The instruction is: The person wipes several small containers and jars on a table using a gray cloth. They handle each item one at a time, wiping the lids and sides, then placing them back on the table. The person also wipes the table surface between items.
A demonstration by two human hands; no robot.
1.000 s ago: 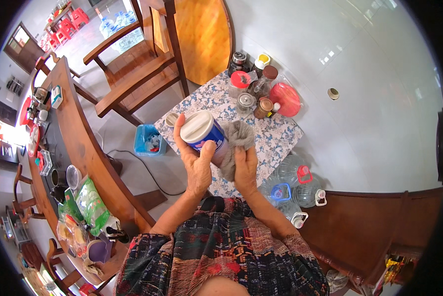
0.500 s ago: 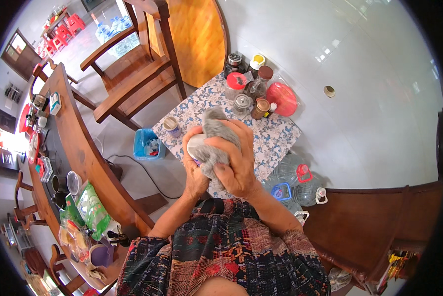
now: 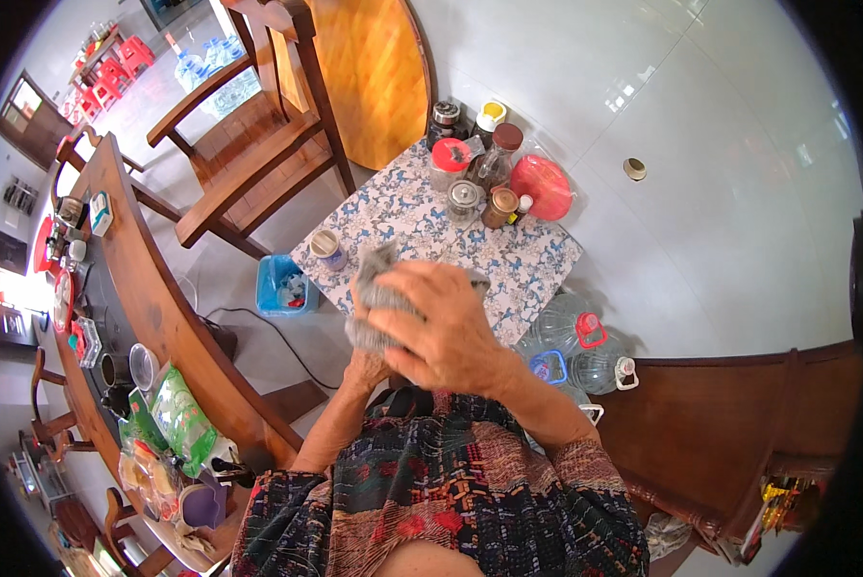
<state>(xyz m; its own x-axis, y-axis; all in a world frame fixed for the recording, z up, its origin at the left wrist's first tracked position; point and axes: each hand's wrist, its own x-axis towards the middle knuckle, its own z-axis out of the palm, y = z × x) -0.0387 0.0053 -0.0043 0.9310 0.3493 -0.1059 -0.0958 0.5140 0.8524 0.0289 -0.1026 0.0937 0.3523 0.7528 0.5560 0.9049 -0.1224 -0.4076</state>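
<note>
My right hand [image 3: 441,317] is closed on a grey cloth [image 3: 378,279], its fingers pressing the bunched fabric. Beneath the cloth is my left hand [image 3: 369,366], of which only the wrist side shows; what it holds is covered by the cloth and my right hand. Both hands meet above the near part of a small table [image 3: 393,207] with a blue-and-white floral top. To the left of them, near the table edge, a small white-and-purple can [image 3: 326,252] stands upright with a pale top.
Several jars, one a red-lidded jar [image 3: 450,159], crowd the far corner beside a red round item [image 3: 542,188]. Large clear bottles [image 3: 600,365] stand at right. A blue bin [image 3: 285,288], wooden chair [image 3: 229,154] and long wooden counter [image 3: 172,317] are at left.
My right hand has turned and slid lower left with the cloth, its back now facing up. The whitish round thing seen in my left hand before is now covered.
</note>
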